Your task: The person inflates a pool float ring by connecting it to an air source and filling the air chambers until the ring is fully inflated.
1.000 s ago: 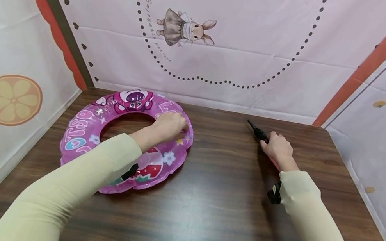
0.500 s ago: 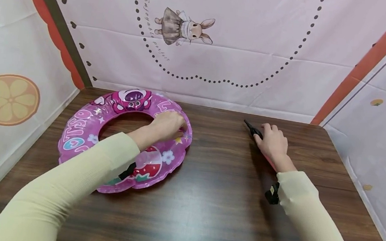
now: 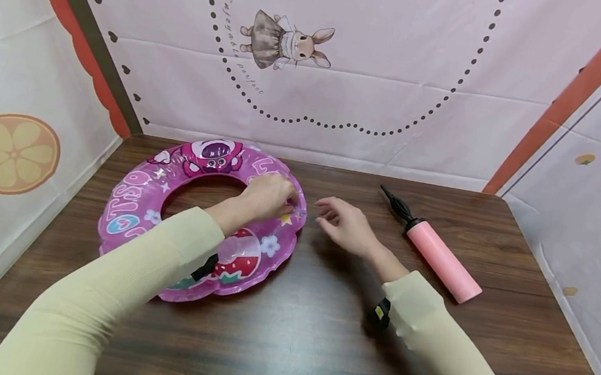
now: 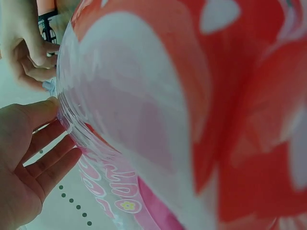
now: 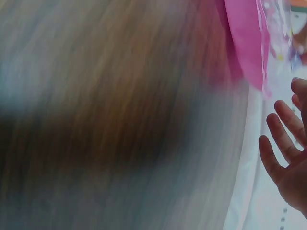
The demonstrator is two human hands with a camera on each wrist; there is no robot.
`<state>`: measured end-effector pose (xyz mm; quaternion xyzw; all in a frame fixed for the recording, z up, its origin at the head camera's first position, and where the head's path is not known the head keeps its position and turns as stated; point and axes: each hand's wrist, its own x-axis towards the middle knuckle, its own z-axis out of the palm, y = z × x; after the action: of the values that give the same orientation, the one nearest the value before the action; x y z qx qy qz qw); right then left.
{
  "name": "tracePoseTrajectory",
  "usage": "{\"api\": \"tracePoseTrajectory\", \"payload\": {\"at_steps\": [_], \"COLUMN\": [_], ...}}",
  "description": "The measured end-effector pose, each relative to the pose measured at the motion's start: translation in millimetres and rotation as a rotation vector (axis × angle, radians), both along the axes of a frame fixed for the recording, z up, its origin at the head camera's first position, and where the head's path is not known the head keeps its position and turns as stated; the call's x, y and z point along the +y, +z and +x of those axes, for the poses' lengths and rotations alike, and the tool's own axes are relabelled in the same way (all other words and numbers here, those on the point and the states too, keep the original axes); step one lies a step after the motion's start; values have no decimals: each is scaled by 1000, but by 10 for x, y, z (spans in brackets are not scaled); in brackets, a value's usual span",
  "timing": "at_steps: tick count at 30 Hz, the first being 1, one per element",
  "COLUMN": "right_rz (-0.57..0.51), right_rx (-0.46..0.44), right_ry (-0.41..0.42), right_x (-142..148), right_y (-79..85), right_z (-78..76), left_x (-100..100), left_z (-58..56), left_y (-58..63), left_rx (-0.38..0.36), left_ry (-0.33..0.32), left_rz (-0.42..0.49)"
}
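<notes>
A pink inflatable swim ring [image 3: 238, 260] with strawberry and bear prints lies on the table's left half. My left hand [image 3: 269, 196] pinches its right edge; in the left wrist view, thumb and fingers of the left hand [image 4: 29, 158] meet the clear plastic there. Beside the thumb a small pale-blue piece [image 4: 49, 86] shows, perhaps a valve. My right hand [image 3: 350, 226] hovers just right of the ring, holding nothing, its fingers loosely bent. A hand air pump [image 3: 441, 257] with a pink barrel and black nozzle lies farther right, untouched.
The brown wooden table [image 3: 289, 345] is enclosed by printed cloth at the back [image 3: 392, 50] and on both sides. A black wrist camera [image 3: 379, 313] hangs under the right sleeve, and another [image 3: 205, 267] under the left sleeve.
My right hand has let go of the air pump, which stays on the table, and has moved left toward the ring. The left hand keeps its hold; the ring has shifted slightly right.
</notes>
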<state>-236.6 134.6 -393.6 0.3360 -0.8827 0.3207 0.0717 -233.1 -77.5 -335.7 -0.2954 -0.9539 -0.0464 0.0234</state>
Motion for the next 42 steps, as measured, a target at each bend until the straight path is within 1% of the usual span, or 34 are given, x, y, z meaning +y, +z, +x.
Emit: {"api": "tracePoseTrajectory", "payload": {"at_steps": [3,6,13,16,19,23,26,30,33,37,39,42], "right_rz": [0,-15,-121,-166,-215,-264,-291,-308,-294,-271,-260,-252], "right_rx": [-31,-26,25,21,-12,-89,-148,-252,-308,-307,-296,-283], "right_ry": [19,25,6,3,-6,-22,-11,16,26,41,48,62], "right_x": [-110,-176,-231,-261,-290,-310,-323,-370,-404,-415,-415,-409], "right_y": [-27,-48,-44,-37,-34,-46,-48,152,306,332,340,346], "right_z": [24,33,27,14,-1,-12,-6,132,234,249,250,247], "left_x": [26,48,74,72,67,62,57,43,16,-28,-40,-39], "left_z": [1,3,1,4,9,9,2,-6,-1,13,19,28], "left_y": [-4,-6,-4,-5,-6,-10,-16,-26,-18,1,-3,-22], "left_rx": [-4,-14,-30,-31,-29,-31,-39,-43,-73,-118,-115,-100], "left_ry": [-4,-2,12,7,1,-6,1,8,25,63,67,63], "left_rz": [-2,2,5,11,24,47,65,91,93,58,42,42]}}
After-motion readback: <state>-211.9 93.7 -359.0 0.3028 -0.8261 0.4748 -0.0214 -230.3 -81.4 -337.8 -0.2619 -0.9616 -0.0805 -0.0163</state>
